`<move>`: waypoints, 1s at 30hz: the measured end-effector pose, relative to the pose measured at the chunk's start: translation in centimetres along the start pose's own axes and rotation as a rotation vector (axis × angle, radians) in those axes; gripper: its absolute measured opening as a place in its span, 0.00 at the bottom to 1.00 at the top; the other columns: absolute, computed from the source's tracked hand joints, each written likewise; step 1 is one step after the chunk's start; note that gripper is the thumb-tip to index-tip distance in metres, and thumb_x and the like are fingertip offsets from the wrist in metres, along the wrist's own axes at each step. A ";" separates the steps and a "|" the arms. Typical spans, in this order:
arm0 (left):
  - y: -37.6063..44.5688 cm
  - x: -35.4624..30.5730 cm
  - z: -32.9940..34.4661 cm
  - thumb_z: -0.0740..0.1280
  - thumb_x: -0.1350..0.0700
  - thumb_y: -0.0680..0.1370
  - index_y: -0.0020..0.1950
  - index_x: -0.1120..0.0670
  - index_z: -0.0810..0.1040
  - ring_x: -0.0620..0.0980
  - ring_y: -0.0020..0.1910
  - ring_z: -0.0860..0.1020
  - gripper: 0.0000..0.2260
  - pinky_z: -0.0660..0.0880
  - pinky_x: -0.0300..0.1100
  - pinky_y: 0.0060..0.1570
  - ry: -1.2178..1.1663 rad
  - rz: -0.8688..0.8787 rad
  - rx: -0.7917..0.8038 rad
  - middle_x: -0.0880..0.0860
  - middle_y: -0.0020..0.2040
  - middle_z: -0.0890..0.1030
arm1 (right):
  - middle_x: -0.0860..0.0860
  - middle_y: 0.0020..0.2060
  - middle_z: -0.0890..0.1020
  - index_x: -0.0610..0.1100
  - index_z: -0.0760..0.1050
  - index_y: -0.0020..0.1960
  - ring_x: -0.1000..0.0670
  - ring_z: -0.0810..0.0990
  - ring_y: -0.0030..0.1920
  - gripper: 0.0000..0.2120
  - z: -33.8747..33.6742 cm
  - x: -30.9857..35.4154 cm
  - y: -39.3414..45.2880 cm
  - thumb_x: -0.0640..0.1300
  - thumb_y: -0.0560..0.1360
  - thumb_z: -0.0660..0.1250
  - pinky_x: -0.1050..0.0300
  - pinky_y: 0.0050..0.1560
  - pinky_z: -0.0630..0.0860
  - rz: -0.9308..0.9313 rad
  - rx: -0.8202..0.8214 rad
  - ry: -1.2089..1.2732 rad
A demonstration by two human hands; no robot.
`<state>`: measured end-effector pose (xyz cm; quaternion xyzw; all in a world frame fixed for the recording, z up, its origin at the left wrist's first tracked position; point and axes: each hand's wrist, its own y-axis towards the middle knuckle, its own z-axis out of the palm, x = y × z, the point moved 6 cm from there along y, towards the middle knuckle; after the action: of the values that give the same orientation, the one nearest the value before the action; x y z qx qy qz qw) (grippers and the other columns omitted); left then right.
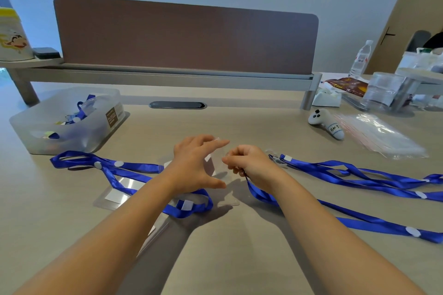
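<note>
Beige tabletop [239,258], brown divider panel [187,36] upright along far edge. Found both hands raised just above the tabletop near its middle, close together.

Recorded left hand [194,165] spread wide, clear badge holder [217,160] spanned between forefinger on top edge and thumb on bottom edge; remaining fingers [189,143] extended, loosely apart. Noted holder upright, off the surface, between the two hands.

Recorded right hand [249,163] with fingers curled tight round the end of a blue lanyard [263,196]; strap trailed from under the palm, down and right across the tabletop. Saw thumb and forefinger tips meeting at holder's right edge; could not tell whether touching the plastic.

Logged loose lanyards [134,167] tangled at left, over flat badge holders [119,193] lying on the surface. Logged more blue straps [359,172] spread at right, well apart from the left group.

Noted translucent plastic bin [24,124] at far left, blue straps and small parts inside. Noted white controller [326,123] at far right, labelled by hand, just beside bag of clear sleeves [383,136]. Noted water bottle [360,60] behind, near panel's right end.
</note>
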<state>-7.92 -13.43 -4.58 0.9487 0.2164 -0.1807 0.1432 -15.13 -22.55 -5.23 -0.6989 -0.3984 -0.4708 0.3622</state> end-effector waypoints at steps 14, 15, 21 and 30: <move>1.0 0.7 -1.5 0.59 0.51 0.77 0.59 0.43 0.73 0.47 0.51 0.67 0.12 0.58 0.45 0.50 -0.101 -0.070 -0.115 0.46 0.46 0.73 | 0.50 0.34 0.78 0.34 0.76 0.53 0.54 0.75 0.35 0.09 0.4 0.2 0.9 0.34 0.75 0.63 0.63 0.42 0.72 -0.095 -0.028 0.021; 1.0 0.8 -1.6 0.60 0.51 0.77 0.61 0.43 0.72 0.47 0.50 0.67 0.13 0.58 0.44 0.49 -0.106 -0.074 -0.125 0.44 0.43 0.72 | 0.50 0.34 0.78 0.33 0.75 0.54 0.54 0.76 0.36 0.10 0.5 0.3 0.9 0.34 0.75 0.62 0.63 0.42 0.72 -0.098 -0.024 0.008; 0.9 0.9 -1.9 0.65 0.50 0.73 0.64 0.49 0.67 0.47 0.47 0.69 0.20 0.60 0.42 0.51 -0.112 -0.124 -0.132 0.48 0.41 0.72 | 0.51 0.33 0.78 0.35 0.77 0.52 0.56 0.76 0.35 0.09 0.8 0.6 1.0 0.37 0.75 0.63 0.64 0.42 0.74 -0.126 -0.051 -0.196; 1.2 0.9 -2.4 0.66 0.49 0.73 0.44 0.48 0.69 0.47 0.43 0.69 0.07 0.60 0.42 0.48 -0.138 -0.112 -0.113 0.43 0.34 0.69 | 0.52 0.33 0.76 0.35 0.77 0.51 0.56 0.74 0.35 0.08 0.3 1.4 0.3 0.38 0.75 0.62 0.64 0.40 0.72 -0.200 -0.094 -0.211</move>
<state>-5.93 -13.32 -2.56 0.9110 0.2683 -0.2406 0.2006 -14.41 -22.07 -4.05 -0.7173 -0.4796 -0.4467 0.2366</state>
